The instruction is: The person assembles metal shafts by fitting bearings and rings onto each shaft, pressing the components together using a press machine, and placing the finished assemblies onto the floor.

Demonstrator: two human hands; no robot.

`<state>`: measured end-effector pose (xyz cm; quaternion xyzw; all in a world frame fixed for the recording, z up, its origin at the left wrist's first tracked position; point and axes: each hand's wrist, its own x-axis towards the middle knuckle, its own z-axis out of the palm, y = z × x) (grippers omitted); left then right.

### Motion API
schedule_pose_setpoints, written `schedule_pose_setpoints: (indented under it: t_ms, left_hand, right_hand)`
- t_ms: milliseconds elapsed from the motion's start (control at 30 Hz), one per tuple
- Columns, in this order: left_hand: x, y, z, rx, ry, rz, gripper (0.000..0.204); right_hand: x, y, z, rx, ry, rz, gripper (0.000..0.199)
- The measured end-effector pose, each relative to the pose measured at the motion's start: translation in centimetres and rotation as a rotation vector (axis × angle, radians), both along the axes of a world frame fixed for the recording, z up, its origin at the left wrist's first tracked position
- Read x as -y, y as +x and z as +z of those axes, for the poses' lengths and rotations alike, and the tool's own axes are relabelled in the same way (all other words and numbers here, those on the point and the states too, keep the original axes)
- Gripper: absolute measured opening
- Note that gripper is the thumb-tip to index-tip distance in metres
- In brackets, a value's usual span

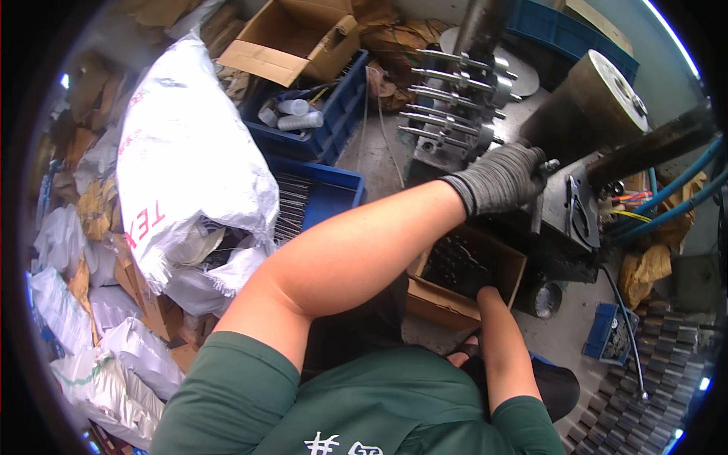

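Note:
My left hand point(500, 178), in a grey knit glove, reaches across to the metal press bench. Its fingers curl closed at the bench edge, around something I cannot make out; a small metal end point(550, 164) sticks out beside the knuckles. Just behind it stands a fixture point(455, 98) with several pointed metal rods lying side by side in a row. My right hand point(472, 280), in a dark glove, is down inside an open cardboard box point(444, 305). Dark small parts point(453, 258) lie in that box, and the fingers blend into them, so their grip is hidden.
A big dark cylinder point(576, 106) and pliers point(579, 208) are on the bench. Blue hoses point(682, 201) run at the right. To the left are a white woven sack point(193, 152), a blue tray point(334, 186) with thin rods, and a blue crate point(303, 144). Stacked metal pieces point(644, 379) lie lower right.

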<state>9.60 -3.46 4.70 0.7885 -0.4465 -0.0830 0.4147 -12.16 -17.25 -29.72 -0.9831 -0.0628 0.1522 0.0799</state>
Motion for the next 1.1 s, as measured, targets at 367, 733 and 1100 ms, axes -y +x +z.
schedule_pose_setpoints:
  t_ms: [367,733,1100]
  left_hand:
    - [0.3,0.8,-1.1,-0.176,0.04,-0.017,0.051]
    - [-0.1,1.2,-0.3,-0.336,0.113,-0.017,0.06]
    - [0.8,1.3,-0.8,-0.462,0.077,-0.067,0.066]
  right_hand:
    - [1.7,-1.8,-3.7,-0.065,0.169,-0.199,0.059]
    - [2.1,-1.8,0.4,-0.097,0.262,-0.354,0.061]
    - [1.9,1.8,32.6,0.131,0.453,-0.165,0.02]
